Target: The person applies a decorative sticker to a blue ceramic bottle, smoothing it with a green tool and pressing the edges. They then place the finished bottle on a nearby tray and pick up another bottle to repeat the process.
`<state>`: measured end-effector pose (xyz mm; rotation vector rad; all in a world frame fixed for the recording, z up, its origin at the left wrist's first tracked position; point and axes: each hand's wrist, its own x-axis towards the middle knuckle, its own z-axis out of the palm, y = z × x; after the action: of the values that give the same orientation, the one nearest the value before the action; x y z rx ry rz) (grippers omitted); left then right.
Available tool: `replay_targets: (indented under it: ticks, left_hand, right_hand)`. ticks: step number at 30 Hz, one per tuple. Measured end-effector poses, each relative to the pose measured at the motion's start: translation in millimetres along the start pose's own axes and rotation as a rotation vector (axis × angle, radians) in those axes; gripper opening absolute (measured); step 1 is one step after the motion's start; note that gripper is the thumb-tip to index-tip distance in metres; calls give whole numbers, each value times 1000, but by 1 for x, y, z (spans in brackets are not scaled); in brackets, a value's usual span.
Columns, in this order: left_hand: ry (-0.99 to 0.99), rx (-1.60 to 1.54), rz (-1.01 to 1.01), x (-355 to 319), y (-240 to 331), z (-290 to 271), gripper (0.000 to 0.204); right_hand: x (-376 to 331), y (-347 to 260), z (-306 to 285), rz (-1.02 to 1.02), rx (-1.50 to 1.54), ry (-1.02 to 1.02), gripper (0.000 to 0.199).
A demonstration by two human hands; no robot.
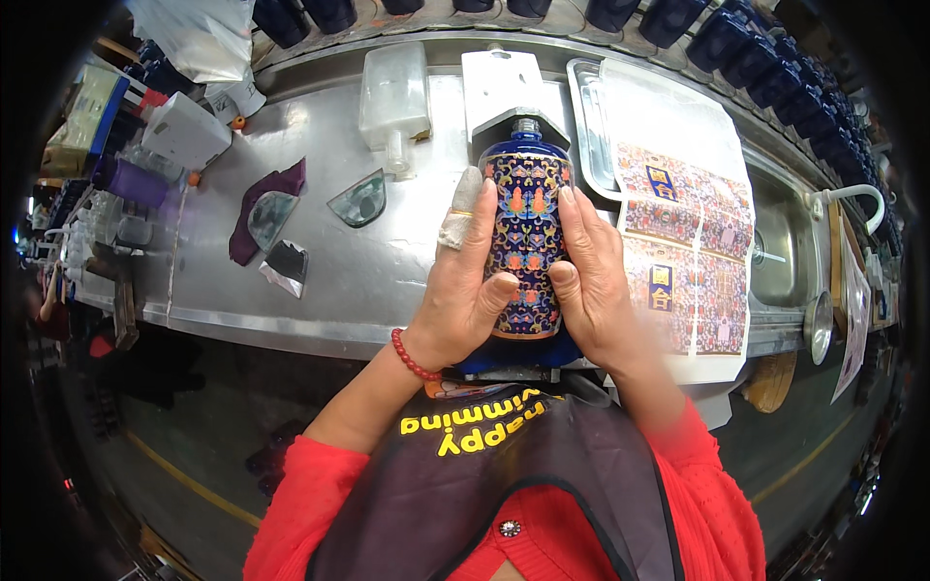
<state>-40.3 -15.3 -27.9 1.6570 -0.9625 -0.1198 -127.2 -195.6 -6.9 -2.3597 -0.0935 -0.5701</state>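
Note:
A dark blue bottle [529, 228] with a colourful floral pattern sits between my hands, its open threaded neck pointing away from me. My left hand [462, 276] presses along its left side, with a grey wrapping [459, 211] on one finger and a red bead bracelet at the wrist. Against the right side lies my right hand [593, 276], fingers extended and thumb on the front. What supports the bottle underneath is mostly hidden. Just right of my right hand are printed patterned sheets [683, 247], in colours like the bottle's.
Left on the metal bench [339, 281] lie two dark translucent scraper-like pieces [358, 200] and a purple cloth [287, 181]. A clear square bottle [393, 92] and a metal tray [584, 121] stand farther back. A sink [787, 247] is at right; blue containers [670, 21] line the far edge.

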Motion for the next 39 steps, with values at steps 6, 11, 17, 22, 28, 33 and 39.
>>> replay_targets:
  ticks: [6, 11, 17, 22, 28, 33, 39]
  left_hand:
    - [-4, 52, 8, -1, -2, 0, 87]
    - [-9, 39, -7, -2, -2, 0, 87]
    - [-2, 62, 15, -2, -4, 1, 87]
    - [0, 67, 41, 0, -3, -1, 87]
    - [48, 48, -33, 1, -5, -6, 94]
    - [74, -117, -51, -1, -6, -10, 95]
    - [2, 463, 297, 5, 8, -21, 77]
  right_hand:
    - [-5, 2, 3, 26, -31, -12, 56]
    - [-1, -4, -3, 18, -58, -21, 52]
    - [0, -2, -4, -5, -73, -34, 51]
    - [-5, 9, -8, 4, -90, -97, 54]
    - [47, -6, -30, -224, -83, 241, 35]
    - [42, -41, -41, -584, -215, -129, 32]
    - [1, -3, -55, 244, 384, -11, 14]
